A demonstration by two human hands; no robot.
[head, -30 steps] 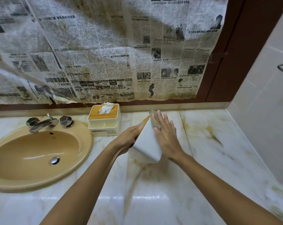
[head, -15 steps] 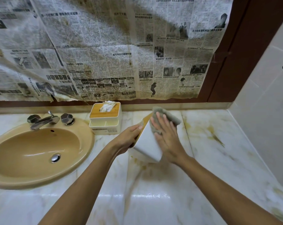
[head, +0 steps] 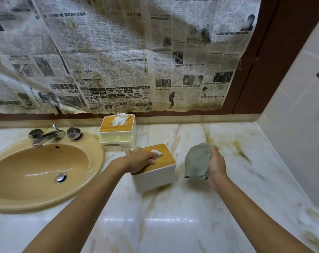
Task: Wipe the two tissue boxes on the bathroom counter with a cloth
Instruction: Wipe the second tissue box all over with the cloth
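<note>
A white tissue box with a wooden lid (head: 156, 172) stands upright on the marble counter (head: 173, 216), mid-frame. My left hand (head: 142, 159) lies on its lid and grips its left edge. My right hand (head: 216, 164) holds a grey-green cloth (head: 198, 161) in the air to the right of this box, apart from it. A second, taller white tissue box with a wooden lid (head: 118, 134) stands behind, against the back ledge, with a tissue sticking out of its slot.
A tan oval sink (head: 36, 172) with a chrome faucet (head: 47, 136) fills the counter's left. Stained newspaper (head: 118, 61) covers the wall behind. A tiled wall (head: 301, 125) bounds the right side. Yellow-brown stains (head: 241, 152) mark the marble at right.
The near box was tilted on edge while my right hand rubbed it with the cloth. Now it stands flat on the counter, and my right hand has lifted the cloth away to the right.
</note>
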